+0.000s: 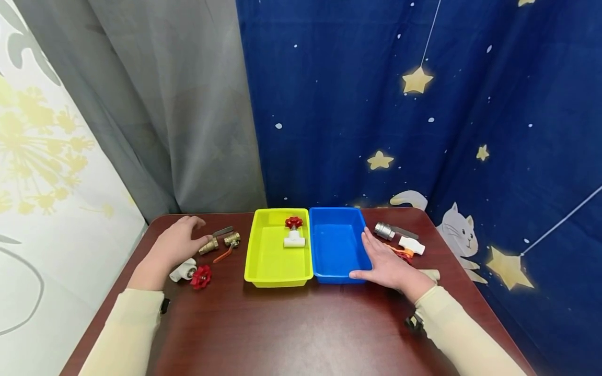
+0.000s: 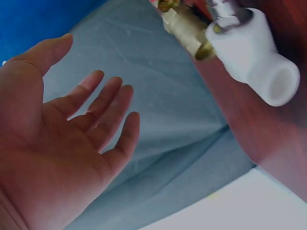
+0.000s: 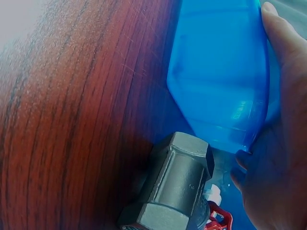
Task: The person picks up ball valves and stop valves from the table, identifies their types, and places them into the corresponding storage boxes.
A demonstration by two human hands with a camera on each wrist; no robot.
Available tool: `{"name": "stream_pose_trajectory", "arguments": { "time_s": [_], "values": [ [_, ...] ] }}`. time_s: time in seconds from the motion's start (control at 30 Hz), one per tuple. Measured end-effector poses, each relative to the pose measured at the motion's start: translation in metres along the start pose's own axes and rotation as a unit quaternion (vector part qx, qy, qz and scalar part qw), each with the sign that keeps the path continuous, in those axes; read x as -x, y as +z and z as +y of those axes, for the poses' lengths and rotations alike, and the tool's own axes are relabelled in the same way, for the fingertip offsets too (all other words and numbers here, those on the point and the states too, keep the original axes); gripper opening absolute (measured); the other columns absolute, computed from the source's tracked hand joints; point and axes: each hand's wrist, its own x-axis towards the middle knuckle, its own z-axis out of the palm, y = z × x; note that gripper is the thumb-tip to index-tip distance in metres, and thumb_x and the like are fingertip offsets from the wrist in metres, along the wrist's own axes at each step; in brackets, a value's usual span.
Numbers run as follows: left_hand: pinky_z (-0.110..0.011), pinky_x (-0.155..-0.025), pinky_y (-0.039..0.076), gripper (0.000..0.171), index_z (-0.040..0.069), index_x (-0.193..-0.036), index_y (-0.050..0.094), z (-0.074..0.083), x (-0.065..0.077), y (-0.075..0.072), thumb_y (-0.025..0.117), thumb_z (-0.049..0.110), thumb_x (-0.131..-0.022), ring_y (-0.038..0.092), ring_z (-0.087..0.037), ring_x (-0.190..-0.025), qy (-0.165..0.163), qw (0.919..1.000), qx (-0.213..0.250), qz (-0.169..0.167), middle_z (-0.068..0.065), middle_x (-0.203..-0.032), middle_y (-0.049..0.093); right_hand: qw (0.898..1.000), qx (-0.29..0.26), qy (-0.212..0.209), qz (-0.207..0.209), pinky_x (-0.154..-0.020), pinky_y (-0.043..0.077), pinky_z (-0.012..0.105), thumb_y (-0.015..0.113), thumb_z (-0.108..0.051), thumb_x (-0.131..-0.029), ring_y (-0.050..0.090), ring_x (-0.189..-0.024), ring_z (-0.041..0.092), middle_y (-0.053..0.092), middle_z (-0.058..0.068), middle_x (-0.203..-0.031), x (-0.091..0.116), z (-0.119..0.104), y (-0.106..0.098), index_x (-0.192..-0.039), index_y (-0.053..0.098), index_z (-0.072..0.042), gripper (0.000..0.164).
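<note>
Starting left on bench (image 1: 282,329): got left hand (image 1: 176,243) near the loose parts, grip apart, thumb spread off the fingers. Can read the palm only from left wrist cam: bare, fingers lightly bent. By that wrist, have white valve (image 1: 180,271) with red handwheel (image 1: 201,277); get a clear look into its pipe end only from left wrist. Just right of the fingers, see brass valve (image 1: 208,246) and orange-lever valve (image 1: 232,239). Mid-bench, find yellow tray (image 1: 265,261) with white tee valve (image 1: 294,240) lying inside, red knob toward the far edge. Just beside it, have blue tray (image 1: 336,250). At its right side, got right hand (image 1: 385,261), grip apart, fingers straight along the rim, thumb over the near rim. Get from right wrist a hex-ended metal body (image 3: 182,177) near the tray's outer corner, red wheel (image 3: 220,218) beside it; cannot match the metal body surely to head view. Far right, head view: see steel coupling (image 1: 384,231), white fitting (image 1: 411,244).
</note>
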Motion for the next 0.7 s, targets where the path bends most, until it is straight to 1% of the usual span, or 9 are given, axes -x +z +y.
{"name": "stream_pose_trajectory", "arguments": {
  "time_s": [0.17, 0.37, 0.47, 0.57, 0.7],
  "values": [
    [-0.07, -0.104, 0.05, 0.068, -0.007, -0.145, 0.059, -0.009, 0.013, -0.005, 0.072, 0.047, -0.107, 0.061, -0.051, -0.129, -0.032, 0.9994, 0.006, -0.013, -0.032, -0.141, 0.061, 1.0, -0.003, 0.002, 0.0, -0.126, 0.02, 0.077, 0.069, -0.073, -0.097, 0.013, -0.167, 0.049, 0.0, 0.016, -0.186, -0.001, -0.002, -0.001, -0.177, 0.009, -0.001, 0.123],
    [-0.072, -0.107, 0.048, 0.081, -0.013, -0.148, 0.052, -0.016, 0.02, -0.009, 0.074, 0.051, -0.104, 0.056, -0.056, -0.133, -0.048, 0.9979, 0.014, -0.042, -0.04, -0.145, 0.056, 1.0, -0.003, 0.001, 0.002, -0.126, 0.021, 0.077, 0.069, -0.074, -0.097, 0.013, -0.167, 0.05, 0.001, 0.016, -0.186, 0.0, -0.002, -0.001, -0.177, 0.008, -0.002, 0.123],
    [-0.073, -0.11, 0.045, 0.094, -0.019, -0.152, 0.043, -0.017, 0.023, -0.007, 0.077, 0.053, -0.101, 0.049, -0.062, -0.139, -0.059, 0.9952, 0.026, -0.073, -0.047, -0.149, 0.048, 1.0, -0.005, 0.001, 0.001, -0.126, 0.022, 0.077, 0.07, -0.073, -0.097, 0.013, -0.167, 0.05, 0.001, 0.017, -0.186, 0.001, -0.002, -0.001, -0.177, 0.007, -0.003, 0.123],
    [-0.075, -0.112, 0.043, 0.109, -0.022, -0.156, 0.033, -0.018, 0.026, -0.001, 0.079, 0.058, -0.098, 0.041, -0.065, -0.143, -0.078, 0.9898, 0.038, -0.113, -0.051, -0.154, 0.039, 1.0, -0.006, 0.002, 0.001, -0.126, 0.02, 0.077, 0.07, -0.072, -0.098, 0.013, -0.167, 0.049, 0.001, 0.016, -0.186, 0.001, -0.003, -0.002, -0.177, 0.006, -0.004, 0.123],
    [-0.075, -0.113, 0.042, 0.122, -0.024, -0.158, 0.025, -0.019, 0.029, 0.009, 0.08, 0.064, -0.094, 0.038, -0.065, -0.145, -0.102, 0.9831, 0.04, -0.147, -0.052, -0.157, 0.035, 1.0, -0.006, 0.003, 0.0, -0.126, 0.019, 0.077, 0.07, -0.072, -0.098, 0.013, -0.167, 0.049, 0.0, 0.016, -0.186, 0.002, -0.004, -0.002, -0.177, 0.006, -0.004, 0.122]
  ]
}}
